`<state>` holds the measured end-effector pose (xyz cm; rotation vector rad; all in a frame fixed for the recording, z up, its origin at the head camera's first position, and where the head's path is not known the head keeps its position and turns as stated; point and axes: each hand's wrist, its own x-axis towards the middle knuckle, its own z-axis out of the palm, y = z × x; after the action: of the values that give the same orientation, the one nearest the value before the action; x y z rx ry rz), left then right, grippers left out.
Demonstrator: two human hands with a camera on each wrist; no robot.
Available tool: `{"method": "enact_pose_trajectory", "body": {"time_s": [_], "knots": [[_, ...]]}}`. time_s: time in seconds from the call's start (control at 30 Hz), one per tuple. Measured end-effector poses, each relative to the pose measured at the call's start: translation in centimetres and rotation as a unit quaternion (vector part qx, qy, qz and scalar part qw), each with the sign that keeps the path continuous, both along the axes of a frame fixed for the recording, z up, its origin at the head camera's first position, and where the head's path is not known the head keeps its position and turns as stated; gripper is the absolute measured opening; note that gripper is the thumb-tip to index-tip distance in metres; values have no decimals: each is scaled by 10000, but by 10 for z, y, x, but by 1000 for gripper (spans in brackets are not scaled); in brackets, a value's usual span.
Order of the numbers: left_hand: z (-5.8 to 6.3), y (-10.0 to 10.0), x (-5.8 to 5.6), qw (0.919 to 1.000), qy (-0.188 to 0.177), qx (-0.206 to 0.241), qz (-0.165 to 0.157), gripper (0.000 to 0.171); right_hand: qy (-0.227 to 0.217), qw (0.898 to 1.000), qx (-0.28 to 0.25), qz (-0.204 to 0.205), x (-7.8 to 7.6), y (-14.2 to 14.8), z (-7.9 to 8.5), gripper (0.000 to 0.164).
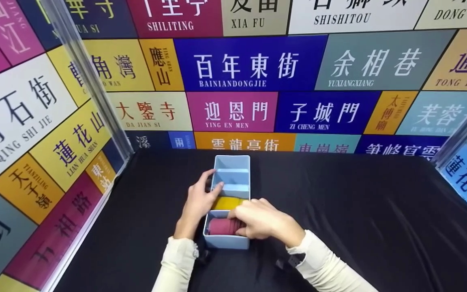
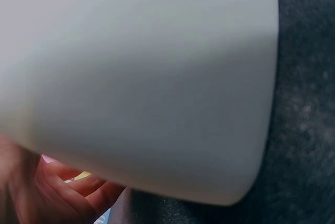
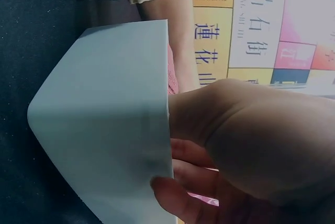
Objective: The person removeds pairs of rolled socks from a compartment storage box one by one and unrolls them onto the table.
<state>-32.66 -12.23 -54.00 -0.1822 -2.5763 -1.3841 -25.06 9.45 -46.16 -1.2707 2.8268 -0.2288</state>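
Observation:
A long light-blue divided box (image 1: 227, 242) stands on the black cloth, its short side towards me. My left hand (image 1: 199, 200) grips its left wall, thumb over the rim and fingers outside. In the nearest compartment lies a dark red rolled cloth (image 1: 221, 226), pinched at its right end by my right hand (image 1: 260, 219). Just beyond it, a folded mustard-yellow cloth (image 1: 227, 203) fills another compartment. Seen from the right wrist, the box wall (image 3: 110, 109) hides part of the right fingers, and only a sliver of red shows. The left wrist view is mostly covered by a pale box wall (image 2: 146, 93).
Black cloth (image 1: 339, 202) covers the table around the box. Behind it and on both sides rise panels with colourful Chinese street-name signs (image 1: 249, 63). Clear corner strips (image 1: 91, 77) stand at the left. A dark wrist strap (image 1: 296, 259) is on the right wrist.

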Motion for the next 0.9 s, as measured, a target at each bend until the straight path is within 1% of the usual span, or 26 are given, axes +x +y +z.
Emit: {"method": "enact_pose_trajectory", "body": {"time_s": [0.3,0.43,0.63,0.77,0.9], "knots": [[0,1,0,10000,79,29,42,58,-98,9985,-535,-13,3,11,7,19],[1,1,0,10000,46,26,45,56,-139,9970,-761,-7,5,17,5,19],[0,1,1,10000,-56,-11,42,56,-191,9936,-1108,115,8,23,2,25],[2,1,2,10000,-24,-47,25,57,-387,9867,-1559,244,8,29,6,28],[4,-1,2,10000,43,-35,25,58,-687,9742,-2113,386,6,36,11,30]]}}
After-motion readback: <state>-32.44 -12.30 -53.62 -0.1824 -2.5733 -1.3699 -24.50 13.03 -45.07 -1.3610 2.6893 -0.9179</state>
